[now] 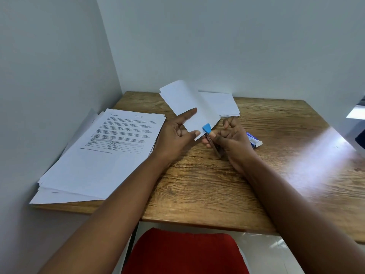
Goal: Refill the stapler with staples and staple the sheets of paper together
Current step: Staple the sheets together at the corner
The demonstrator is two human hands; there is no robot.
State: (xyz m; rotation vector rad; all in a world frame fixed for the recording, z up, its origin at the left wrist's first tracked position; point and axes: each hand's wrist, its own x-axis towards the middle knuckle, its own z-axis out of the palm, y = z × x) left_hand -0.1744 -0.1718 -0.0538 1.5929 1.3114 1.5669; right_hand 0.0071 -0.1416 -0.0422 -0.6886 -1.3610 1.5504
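We see the right hand (230,139) gripping a blue-tipped stapler (210,136) clamped on the corner of folded sheets (189,107), which the left hand (175,135) pinches. Right of the stapler lies a staple box (254,141) on the wooden table (207,184); left, a paper stack (102,155).

A small stapler (212,138) with a blue tip and a metal body is held above the counter, tilted, its blue end clamped over the near corner of a few white sheets of paper (189,107). The sheets stand raised, slanting up and away to the far left. A blue-and-white staple box (254,141) lies on the counter just right of the stapler.
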